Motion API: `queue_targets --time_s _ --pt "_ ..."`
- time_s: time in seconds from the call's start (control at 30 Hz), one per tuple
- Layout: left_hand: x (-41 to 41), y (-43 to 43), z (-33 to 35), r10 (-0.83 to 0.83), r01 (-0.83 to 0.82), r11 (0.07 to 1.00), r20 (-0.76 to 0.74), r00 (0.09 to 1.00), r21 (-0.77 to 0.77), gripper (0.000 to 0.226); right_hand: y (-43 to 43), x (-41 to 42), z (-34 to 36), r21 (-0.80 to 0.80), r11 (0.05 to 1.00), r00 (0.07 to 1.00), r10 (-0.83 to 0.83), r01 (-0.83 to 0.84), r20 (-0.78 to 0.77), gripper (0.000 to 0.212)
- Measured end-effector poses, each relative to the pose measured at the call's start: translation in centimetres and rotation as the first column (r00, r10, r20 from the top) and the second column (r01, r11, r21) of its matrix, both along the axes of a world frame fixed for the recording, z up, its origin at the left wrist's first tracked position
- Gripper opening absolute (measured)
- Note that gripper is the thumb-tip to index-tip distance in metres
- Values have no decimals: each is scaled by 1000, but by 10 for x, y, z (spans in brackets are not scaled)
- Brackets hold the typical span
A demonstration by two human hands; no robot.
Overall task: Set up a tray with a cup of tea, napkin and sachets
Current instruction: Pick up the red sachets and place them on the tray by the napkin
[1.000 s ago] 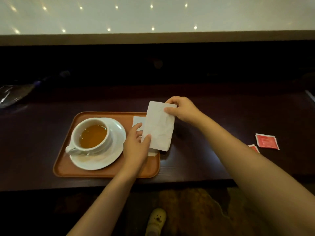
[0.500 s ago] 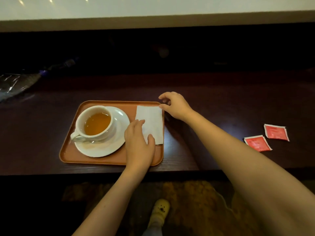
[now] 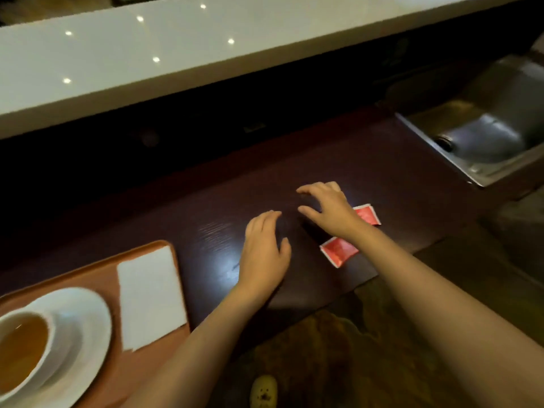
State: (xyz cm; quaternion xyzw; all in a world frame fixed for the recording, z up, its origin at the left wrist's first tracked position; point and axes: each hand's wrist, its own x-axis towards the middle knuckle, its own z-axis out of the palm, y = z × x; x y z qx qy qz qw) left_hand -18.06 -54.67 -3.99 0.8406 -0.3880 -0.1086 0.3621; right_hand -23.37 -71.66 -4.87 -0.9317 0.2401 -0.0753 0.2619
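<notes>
The orange tray [image 3: 100, 267] lies at the lower left on the dark wooden counter. On it a white cup of tea [image 3: 20, 346] stands on a white saucer [image 3: 82, 328], and a folded white napkin [image 3: 148, 295] lies flat along the tray's right side. Two red sachets lie on the counter to the right of the tray: the nearer sachet [image 3: 338, 250] and the farther sachet [image 3: 368, 214], partly hidden by my right wrist. My right hand [image 3: 326, 206] hovers with fingers spread just left of the farther sachet. My left hand [image 3: 265, 251] is empty, fingers apart, over the bare counter.
A steel sink [image 3: 485, 136] is set into the counter at the far right. A raised white ledge [image 3: 176, 54] runs along the back. The counter's front edge falls away to a patterned floor, where a shoe [image 3: 263, 393] shows.
The napkin was laid flat on the tray and released. Both hands left the tray and moved right toward the red sachets. The view swung right, bringing the sink into sight.
</notes>
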Motion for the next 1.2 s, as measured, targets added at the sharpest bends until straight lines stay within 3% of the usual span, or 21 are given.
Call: queue_targets --time_s 0.2,0.33,0.43,0.6,0.83,1.03,1.2 --pt "-7 -80 -14 -274 274 960 -10 962 61 57 -61 -75 -6 -12 973 971 -229 229 -70 57" --pt "-11 -120 -24 -418 421 898 -46 907 131 75 -79 -103 -16 19 984 967 -171 178 -189 75" --pt "-16 -133 -33 -490 483 854 -12 872 193 84 -80 -110 -22 28 990 971 -127 135 -202 76" --pt "-22 -141 -42 -431 414 896 93 898 158 79 -86 -105 -24 -47 995 981 -95 88 -170 62" --pt "-20 -143 -44 -434 424 900 134 891 100 75 -96 -104 -26 -23 999 996 -29 27 -89 42" --pt "-24 -112 -25 -340 338 940 128 932 42 72 -80 -101 -11 172 981 995 76 -85 57 38" --pt "-44 -68 -24 -217 215 975 63 974 49 60 -53 -99 -13 186 958 976 217 -218 24 44"
